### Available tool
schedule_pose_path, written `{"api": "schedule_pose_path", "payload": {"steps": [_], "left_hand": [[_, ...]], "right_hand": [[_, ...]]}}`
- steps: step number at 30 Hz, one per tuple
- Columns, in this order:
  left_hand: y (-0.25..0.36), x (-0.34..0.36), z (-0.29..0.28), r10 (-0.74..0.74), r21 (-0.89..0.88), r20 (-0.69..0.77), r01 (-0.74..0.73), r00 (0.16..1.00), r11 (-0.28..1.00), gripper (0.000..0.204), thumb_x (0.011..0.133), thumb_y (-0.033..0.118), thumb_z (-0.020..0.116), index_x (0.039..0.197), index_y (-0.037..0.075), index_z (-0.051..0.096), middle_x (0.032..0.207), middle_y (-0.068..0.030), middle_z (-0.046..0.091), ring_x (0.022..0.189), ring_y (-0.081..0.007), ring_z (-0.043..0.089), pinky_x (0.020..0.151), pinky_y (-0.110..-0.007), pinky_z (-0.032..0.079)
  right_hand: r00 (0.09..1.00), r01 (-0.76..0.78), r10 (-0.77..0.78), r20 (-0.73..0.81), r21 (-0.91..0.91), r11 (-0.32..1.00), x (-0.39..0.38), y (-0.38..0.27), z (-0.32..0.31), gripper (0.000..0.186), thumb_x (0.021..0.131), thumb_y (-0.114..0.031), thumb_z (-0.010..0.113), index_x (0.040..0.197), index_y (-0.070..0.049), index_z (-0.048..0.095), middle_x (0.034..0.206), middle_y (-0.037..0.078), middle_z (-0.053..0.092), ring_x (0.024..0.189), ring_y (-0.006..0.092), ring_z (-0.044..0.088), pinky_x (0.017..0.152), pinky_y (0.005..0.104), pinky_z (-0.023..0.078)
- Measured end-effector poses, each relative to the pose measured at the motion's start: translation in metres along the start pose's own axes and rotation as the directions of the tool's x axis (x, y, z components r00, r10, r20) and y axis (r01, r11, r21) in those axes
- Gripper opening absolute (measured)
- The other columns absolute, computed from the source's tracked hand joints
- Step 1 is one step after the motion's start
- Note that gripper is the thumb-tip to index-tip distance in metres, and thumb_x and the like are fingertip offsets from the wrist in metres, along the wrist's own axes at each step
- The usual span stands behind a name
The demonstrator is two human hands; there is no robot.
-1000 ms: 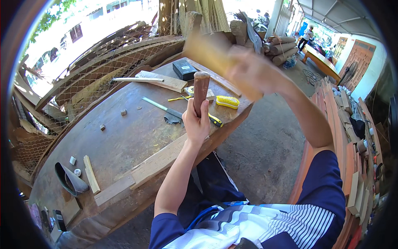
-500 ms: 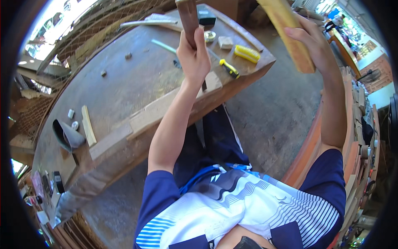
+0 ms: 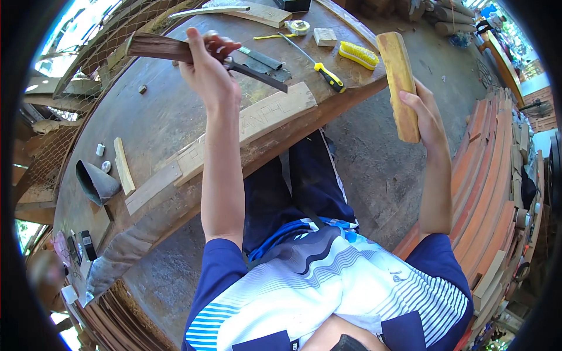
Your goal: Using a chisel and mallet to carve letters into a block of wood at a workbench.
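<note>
My left hand (image 3: pixel 212 76) is closed around a chisel above the workbench. The chisel's dark wooden handle (image 3: pixel 158 48) points left, and its metal blade (image 3: pixel 260 78) slants down to the right. Below it, along the bench's near edge, lies a pale board (image 3: pixel 272 114) with letters carved into it; the blade appears to be above the board. Off the bench's right end, my right hand (image 3: pixel 427 117) grips a thick yellowish wooden block (image 3: pixel 399 82), held nearly upright. My fingers wrap its lower part.
On the workbench (image 3: pixel 175 111) lie a yellow-black screwdriver (image 3: pixel 329 77), a yellow brush (image 3: pixel 358 55), a small wood block (image 3: pixel 325 37) and a tape measure (image 3: pixel 297 27). A grey tube-like piece (image 3: pixel 98 182) stands at left beside a wood strip (image 3: pixel 124 167). Reddish planks (image 3: pixel 468 193) are stacked at right.
My left hand has moved left and turned the chisel from upright to crosswise. My right hand has come lower with the wooden block. The carved board shows more fully.
</note>
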State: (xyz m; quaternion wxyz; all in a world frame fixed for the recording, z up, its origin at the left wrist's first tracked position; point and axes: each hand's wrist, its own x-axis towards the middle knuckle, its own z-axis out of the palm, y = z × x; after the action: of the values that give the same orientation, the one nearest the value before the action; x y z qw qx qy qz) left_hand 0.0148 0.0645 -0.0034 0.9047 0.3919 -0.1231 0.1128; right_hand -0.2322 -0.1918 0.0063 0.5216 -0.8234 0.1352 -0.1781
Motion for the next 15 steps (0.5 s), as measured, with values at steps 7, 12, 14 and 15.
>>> {"api": "schedule_pose_path", "payload": {"steps": [7,12,14,15], "left_hand": [[-0.018,-0.021,0.014,0.106,0.126,0.09,-0.117,0.99,0.985,0.032,0.106,0.028,0.061,0.094,0.007,0.04,0.067,-0.0006,0.046,0.051,-0.0109,0.053,0.052,-0.031,0.05],[-0.012,-0.027,0.017,0.118,0.113,0.186,-0.141,0.975,0.984,0.029,0.102,0.028,0.068,0.098,0.001,0.058,0.069,-0.0017,0.054,0.055,-0.0075,0.053,0.051,-0.026,0.046],[-0.001,-0.028,0.012,0.003,0.446,0.39,-0.192,0.921,0.874,0.023,0.101,0.022,0.067,0.096,0.0,0.065,0.079,-0.0061,0.065,0.068,-0.0156,0.065,0.066,-0.027,0.051],[-0.003,-0.028,0.013,-0.003,0.449,0.388,-0.186,0.922,0.874,0.023,0.101,0.022,0.067,0.096,0.0,0.065,0.079,-0.0061,0.065,0.068,-0.0156,0.065,0.066,-0.027,0.051]], "right_hand": [[0.999,-0.04,0.04,0.0,0.135,0.99,0.003,0.032,0.02,0.054,0.092,-0.039,0.061,0.127,0.002,0.056,0.086,0.008,0.063,0.07,0.0113,0.063,0.06,0.0245,0.052],[0.998,-0.056,0.059,-0.013,0.163,0.985,-0.003,0.047,0.025,0.054,0.092,-0.039,0.061,0.126,0.002,0.056,0.086,0.008,0.063,0.067,0.0111,0.063,0.058,0.0243,0.051],[0.995,-0.09,0.097,-0.021,0.214,0.973,-0.006,0.051,0.023,0.053,0.092,-0.039,0.062,0.124,0.002,0.056,0.085,0.008,0.063,0.064,0.0113,0.062,0.056,0.0239,0.051],[0.994,-0.097,0.103,-0.019,0.213,0.972,-0.008,0.054,0.022,0.053,0.092,-0.039,0.062,0.124,0.002,0.056,0.085,0.008,0.063,0.064,0.0113,0.062,0.056,0.0239,0.051]]}}
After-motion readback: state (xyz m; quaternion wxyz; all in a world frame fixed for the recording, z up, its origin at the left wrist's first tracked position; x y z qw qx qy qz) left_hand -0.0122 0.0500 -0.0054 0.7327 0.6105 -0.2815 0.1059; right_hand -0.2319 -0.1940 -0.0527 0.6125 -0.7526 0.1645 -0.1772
